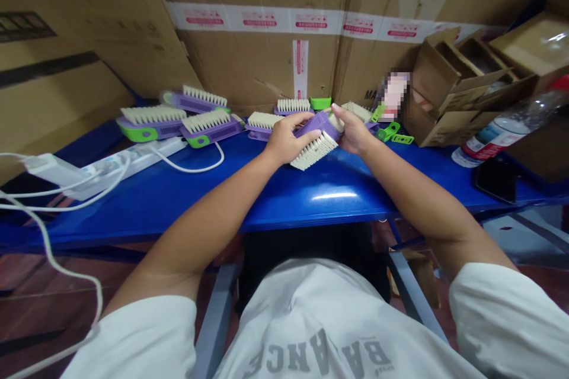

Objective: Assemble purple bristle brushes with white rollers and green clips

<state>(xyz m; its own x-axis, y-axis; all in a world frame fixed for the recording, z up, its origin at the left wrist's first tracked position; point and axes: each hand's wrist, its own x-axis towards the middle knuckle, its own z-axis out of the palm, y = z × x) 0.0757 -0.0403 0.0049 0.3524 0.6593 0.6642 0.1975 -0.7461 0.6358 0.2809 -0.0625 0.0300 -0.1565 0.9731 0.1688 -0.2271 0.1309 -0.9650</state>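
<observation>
**Two hands gripped a purple brush**

The left hand (288,140) and right hand (352,130) both closed around a purple brush (316,141), held at center over a blue table (311,201), bristles angled down-left. Green clips (391,133) lay just right of the right hand. More brushes (151,123) lay along the table's back edge. A power strip (120,167) lay at left, a plastic bottle (504,131) at right.

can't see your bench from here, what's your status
Left hand and right hand both on one purple brush, cream bristles out. Held over blue table. More brushes just behind, green clips beside right hand.
</observation>
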